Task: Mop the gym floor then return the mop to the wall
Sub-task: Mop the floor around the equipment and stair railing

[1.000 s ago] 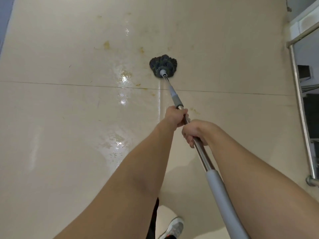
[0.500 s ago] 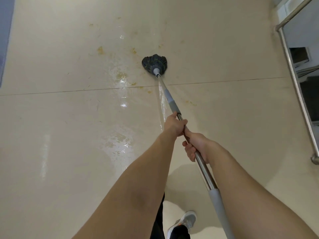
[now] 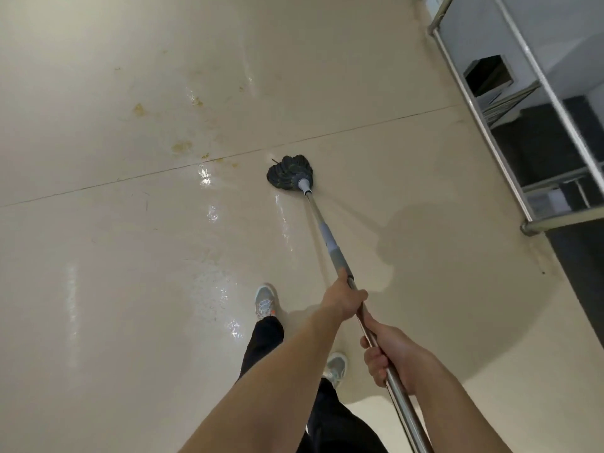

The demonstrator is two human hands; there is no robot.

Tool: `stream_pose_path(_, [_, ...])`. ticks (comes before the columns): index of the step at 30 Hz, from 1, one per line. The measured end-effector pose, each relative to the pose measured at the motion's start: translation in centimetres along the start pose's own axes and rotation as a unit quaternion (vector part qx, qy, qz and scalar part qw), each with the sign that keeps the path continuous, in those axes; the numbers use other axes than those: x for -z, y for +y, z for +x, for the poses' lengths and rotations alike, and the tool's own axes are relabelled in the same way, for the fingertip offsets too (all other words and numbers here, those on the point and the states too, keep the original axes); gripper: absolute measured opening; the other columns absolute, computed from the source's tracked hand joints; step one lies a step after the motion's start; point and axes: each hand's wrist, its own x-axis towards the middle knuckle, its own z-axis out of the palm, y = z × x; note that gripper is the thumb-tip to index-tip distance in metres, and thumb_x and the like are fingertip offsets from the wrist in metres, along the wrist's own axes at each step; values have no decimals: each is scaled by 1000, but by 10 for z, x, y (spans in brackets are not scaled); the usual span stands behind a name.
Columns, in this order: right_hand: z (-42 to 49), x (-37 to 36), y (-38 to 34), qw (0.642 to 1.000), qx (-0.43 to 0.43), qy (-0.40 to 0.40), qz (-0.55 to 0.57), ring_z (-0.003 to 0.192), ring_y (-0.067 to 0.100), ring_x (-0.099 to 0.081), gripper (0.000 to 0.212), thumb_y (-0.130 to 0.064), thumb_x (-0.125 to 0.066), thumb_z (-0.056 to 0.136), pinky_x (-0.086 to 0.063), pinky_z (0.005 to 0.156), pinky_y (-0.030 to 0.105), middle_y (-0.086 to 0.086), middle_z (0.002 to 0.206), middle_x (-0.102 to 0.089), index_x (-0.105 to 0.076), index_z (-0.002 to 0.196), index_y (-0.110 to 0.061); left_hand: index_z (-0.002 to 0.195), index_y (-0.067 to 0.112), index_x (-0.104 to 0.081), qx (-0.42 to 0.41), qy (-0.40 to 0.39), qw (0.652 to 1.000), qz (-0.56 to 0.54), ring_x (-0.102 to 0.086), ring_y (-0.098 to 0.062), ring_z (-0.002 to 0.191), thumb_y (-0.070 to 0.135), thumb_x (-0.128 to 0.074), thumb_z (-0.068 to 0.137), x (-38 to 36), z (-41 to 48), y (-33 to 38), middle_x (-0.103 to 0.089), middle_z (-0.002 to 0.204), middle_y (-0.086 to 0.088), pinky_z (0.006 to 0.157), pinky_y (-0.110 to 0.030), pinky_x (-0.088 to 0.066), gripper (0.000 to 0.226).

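The person holds a mop with both hands. Its dark, stringy head lies on the beige floor, just on the near side of a thin seam that runs across the floor. The metal handle slants from the lower right of the view up to the head near the middle.

The left hand is the farther one along the handle. Its fingers are curled round the shaft just below the grey sleeve, and the thumb points up the shaft. The right hand grips the same shaft nearer the body, with its fingers wrapped round it. The two hands sit close together on the handle but do not touch.

Wet patches shine on the floor to the left of the mop head and down toward the feet. Yellowish stains mark the floor beyond the seam, up and to the left of the head.

Below the arms are dark trousers and two grey shoes: the left shoe stands farther forward, and the right shoe is partly hidden by the left forearm. A soft shadow falls on the floor to the right of the handle. At the right edge stands a metal railing, with darker flooring behind it.
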Motion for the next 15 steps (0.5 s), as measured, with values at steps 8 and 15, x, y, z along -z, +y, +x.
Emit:
stream_pose_path(8, [-10,62,32,996,-44,58,-58,36,9,-24,63,-77,-43,87,-27,36,18,-4,52,-29,-35,73,-16,144,21,-25,65,-88,975,-191,-68,-33,79,-1,-55,86,-87,-6,0,-53,118,-19,77,-49,-59,69])
stream_pose_path(15, [6,39,-65,984,-23,89,-151,32,10,-26,52,-63,-35,98,-29,37,15,-2,47,-32,-35,73,-17,155,22,-16,58,-62,951,-298,-68,-19,68,-5,-57,89,-37,46,48,-60,94,-7,73,-40,-58,82])
